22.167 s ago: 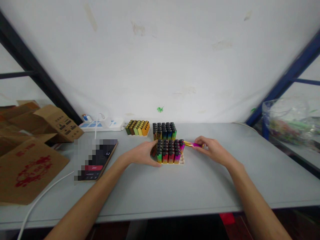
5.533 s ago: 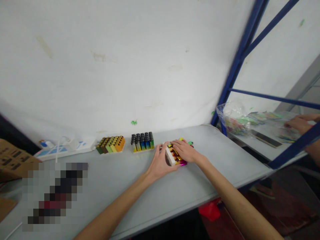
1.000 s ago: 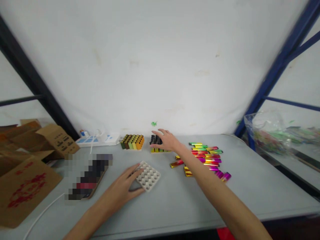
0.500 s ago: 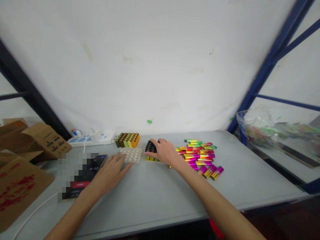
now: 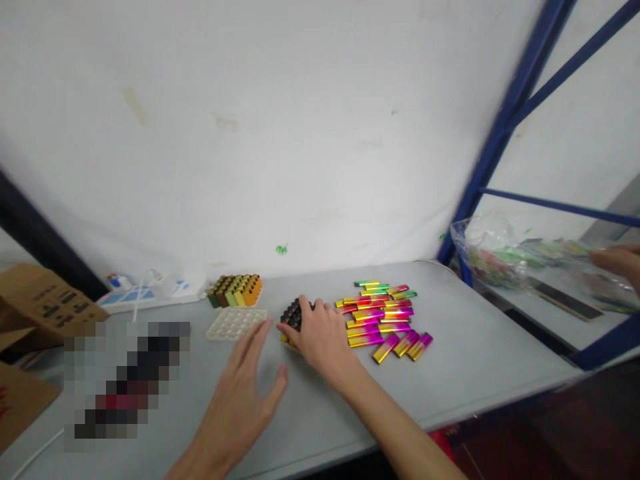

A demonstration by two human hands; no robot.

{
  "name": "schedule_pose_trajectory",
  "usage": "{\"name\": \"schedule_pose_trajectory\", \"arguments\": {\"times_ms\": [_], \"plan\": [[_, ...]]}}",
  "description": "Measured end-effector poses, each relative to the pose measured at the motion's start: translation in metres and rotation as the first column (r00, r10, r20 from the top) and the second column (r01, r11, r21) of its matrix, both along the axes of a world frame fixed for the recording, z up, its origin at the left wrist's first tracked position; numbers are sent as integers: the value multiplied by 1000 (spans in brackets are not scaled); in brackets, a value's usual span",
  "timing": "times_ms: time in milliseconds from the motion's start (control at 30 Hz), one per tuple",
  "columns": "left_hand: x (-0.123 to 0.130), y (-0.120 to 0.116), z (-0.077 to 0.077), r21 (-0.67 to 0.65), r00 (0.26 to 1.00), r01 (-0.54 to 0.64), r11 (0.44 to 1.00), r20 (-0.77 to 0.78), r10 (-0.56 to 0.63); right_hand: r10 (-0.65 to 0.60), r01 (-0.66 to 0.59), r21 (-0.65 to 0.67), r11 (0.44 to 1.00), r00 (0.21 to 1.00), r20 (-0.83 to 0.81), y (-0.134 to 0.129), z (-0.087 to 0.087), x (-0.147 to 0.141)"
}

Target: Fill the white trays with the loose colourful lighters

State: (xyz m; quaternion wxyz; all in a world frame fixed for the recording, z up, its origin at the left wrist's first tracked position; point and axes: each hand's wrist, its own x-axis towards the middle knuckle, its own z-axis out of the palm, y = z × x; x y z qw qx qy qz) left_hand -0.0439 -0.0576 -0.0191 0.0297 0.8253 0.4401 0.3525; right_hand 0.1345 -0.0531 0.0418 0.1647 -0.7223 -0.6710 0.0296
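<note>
Left hand (image 5: 235, 420), low centre: open, fingers spread, holding nothing. Right hand (image 5: 320, 337), centre: fingers curled over block of upright black-capped lighters (image 5: 294, 315), gripping it. White moulded tray (image 5: 235, 325) just left of block. Pixelated phone (image 5: 125, 383) on table, left of left hand. Heap of loose shiny pink-yellow lighters (image 5: 380, 320) right of right hand. Farther: orange-green lighter block (image 5: 235, 290), power strip (image 5: 150, 290) by wall, cardboard (image 5: 30, 300) at far left. Upper right, past blue frame (image 5: 505, 147): co-worker's hand (image 5: 620, 260), plastic bag (image 5: 483, 253).
</note>
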Motion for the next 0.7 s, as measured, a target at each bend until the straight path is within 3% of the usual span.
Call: {"name": "schedule_pose_trajectory", "arguments": {"times_ms": [100, 233, 500, 700], "plan": [[27, -8, -12, -104, 995, 61, 993, 84, -52, -24, 24, 17, 1000, 1000, 20, 1, 0, 13], [57, 8, -20, -231, 986, 124, 965, 142, -93, -84, 84, -15, 996, 996, -7, 8, 3, 32], [95, 36, -19, -294, 930, 294, 910, 310, -200, -146, 131, -136, 982, 984, -105, 30, 13, 57], [110, 38, -20, -253, 935, 231, 939, 326, -142, -148, 118, -172, 978, 973, -175, 43, 8, 78]]}}
